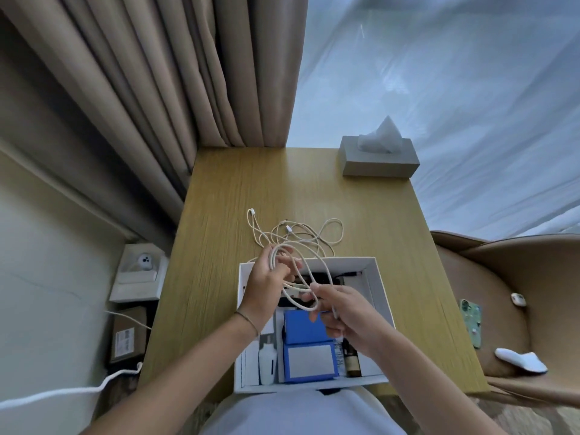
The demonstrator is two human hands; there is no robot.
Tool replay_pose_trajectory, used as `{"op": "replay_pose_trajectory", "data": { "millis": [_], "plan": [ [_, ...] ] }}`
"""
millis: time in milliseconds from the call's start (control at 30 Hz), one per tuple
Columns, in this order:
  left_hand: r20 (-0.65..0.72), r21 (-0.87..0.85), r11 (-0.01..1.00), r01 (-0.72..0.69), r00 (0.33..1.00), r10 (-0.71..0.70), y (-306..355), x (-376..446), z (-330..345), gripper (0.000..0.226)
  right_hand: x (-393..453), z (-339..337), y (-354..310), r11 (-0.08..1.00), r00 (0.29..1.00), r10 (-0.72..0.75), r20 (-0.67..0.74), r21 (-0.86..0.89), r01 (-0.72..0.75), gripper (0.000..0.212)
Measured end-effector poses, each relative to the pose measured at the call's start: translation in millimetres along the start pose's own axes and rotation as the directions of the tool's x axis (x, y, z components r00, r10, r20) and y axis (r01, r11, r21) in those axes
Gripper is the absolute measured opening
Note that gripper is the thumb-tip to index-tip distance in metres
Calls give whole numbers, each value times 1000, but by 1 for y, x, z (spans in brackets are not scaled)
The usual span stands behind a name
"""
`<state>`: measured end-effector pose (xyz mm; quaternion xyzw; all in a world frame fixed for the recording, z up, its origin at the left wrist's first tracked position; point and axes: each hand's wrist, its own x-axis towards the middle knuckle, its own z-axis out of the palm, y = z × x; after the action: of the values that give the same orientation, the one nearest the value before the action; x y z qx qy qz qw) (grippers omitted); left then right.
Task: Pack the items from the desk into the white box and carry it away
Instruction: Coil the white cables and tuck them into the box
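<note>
Head view: looks down on a wooden desk (219, 246) with an open white box (381, 296) at its near edge.
White box contents: two blue boxes (309, 350) in the middle, a white bottle-like item (267, 362) at the left, a dark brown bottle (351, 359) at the right, and dark items at the far end that are partly hidden by the hands.
Cable (301, 237): a cream cord, part tangled loose on the desk just beyond the box, part lifted in loops above the box.
Left hand (266, 284): over the box's far left corner, fingers (287, 265) curled around a bundle of cable loops.
Right hand (342, 312): over the box's middle, fingers closed narrowly on a strand of the same cable.
Tissue box (379, 158): grey, at the desk's far right corner, a tissue standing out of it.
Chair (518, 277): right of the desk, carrying a phone (470, 321) and small white things.
</note>
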<state>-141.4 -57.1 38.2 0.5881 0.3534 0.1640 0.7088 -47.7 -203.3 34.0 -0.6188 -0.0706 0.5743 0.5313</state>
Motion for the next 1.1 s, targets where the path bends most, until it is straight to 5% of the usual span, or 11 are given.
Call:
{"op": "replay_pose_trajectory", "data": {
  "millis": [167, 333, 667, 833, 1100],
  "plan": [
    [169, 149, 987, -55, 985, 30, -22, -9, -17, 22, -3, -15, 10, 982, 999, -52, -2, -184, 51, 19],
    [335, 296, 949, -109, 942, 4, -28, -16, -38, 50, 4, -25, 27, 891, 999, -5, 46, -452, 26, 16],
    [303, 697, 647, -309, 945, 125, -36, -18, -54, 17, 24, -41, 58, 458, 997, 52, 63, -889, 32, 27],
    [365, 727, 585, -359, 924, 113, -43, -20, -51, 18, 24, -45, 59, 0, 995, -48, 89, -996, 90, 40],
    [412, 757, 470, -453, 890, 195, -42, -14, -44, 19, 11, -53, 45, -50, 987, -146, 70, -997, 63, 38]
  ]
}}
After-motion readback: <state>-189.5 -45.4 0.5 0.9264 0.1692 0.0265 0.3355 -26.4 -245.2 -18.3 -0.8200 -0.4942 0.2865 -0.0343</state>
